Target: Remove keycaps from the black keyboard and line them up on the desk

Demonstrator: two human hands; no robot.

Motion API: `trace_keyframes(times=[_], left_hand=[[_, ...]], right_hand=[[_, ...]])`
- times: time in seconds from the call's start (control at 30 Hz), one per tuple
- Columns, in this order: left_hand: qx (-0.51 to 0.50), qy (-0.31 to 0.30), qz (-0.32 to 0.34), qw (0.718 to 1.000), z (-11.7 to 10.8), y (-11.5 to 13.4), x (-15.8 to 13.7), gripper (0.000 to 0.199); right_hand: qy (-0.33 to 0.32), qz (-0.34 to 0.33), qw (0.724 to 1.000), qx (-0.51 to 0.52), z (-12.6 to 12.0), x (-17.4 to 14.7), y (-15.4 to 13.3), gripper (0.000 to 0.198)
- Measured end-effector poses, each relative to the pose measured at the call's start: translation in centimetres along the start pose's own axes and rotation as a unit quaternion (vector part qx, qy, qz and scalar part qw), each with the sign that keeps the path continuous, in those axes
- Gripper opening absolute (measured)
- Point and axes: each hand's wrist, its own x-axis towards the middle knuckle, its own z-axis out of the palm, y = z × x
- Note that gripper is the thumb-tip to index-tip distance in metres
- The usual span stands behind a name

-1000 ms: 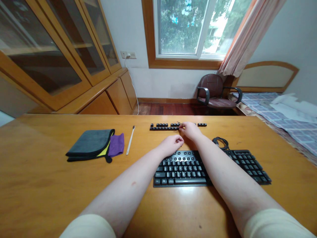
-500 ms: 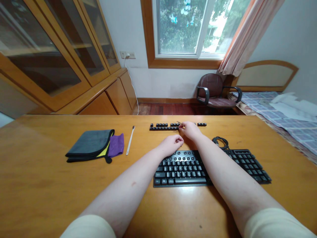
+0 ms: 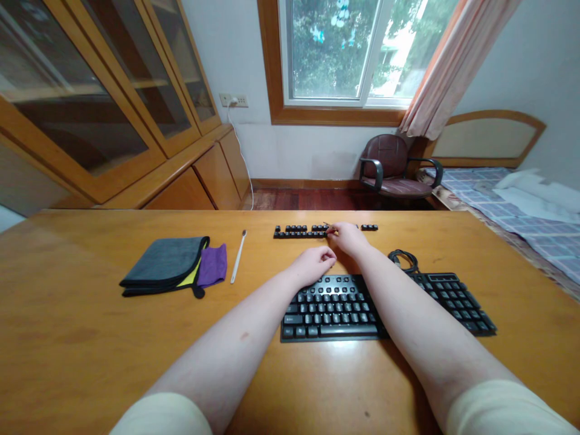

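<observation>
A black keyboard (image 3: 348, 330) lies on the wooden table, its upper rows on the left bare of caps, with round stems showing. Beyond it, loose black keycaps (image 3: 296, 235) stand in two lines. My right hand (image 3: 348, 237) reaches over the keyboard, fingertips pinched on a keycap at the end of the nearer line. A thin dark piece shows by those fingertips, too small to name. My left hand (image 3: 316, 264) rests by the keyboard's top edge, fingers curled together; whatever they hold, if anything, is hidden. My right forearm covers the keyboard's middle.
Left of the keyboard lie a white toothbrush (image 3: 238, 258), a purple cloth (image 3: 212, 266) and a folded grey cloth (image 3: 163, 260). A coiled black cable (image 3: 405, 261) sits behind the keyboard. Past the table's far edge stands an office chair (image 3: 389, 163).
</observation>
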Motion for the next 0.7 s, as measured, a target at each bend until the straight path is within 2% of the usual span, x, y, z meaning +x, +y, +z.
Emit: trace_keyframes(times=[0.7], left_hand=[[-0.001, -0.001, 0.006, 1.0, 0.04, -0.27, 0.03, 0.025]], right_hand=[[0.005, -0.006, 1.0, -0.003, 0.03, 0.01, 0.12, 0.018]])
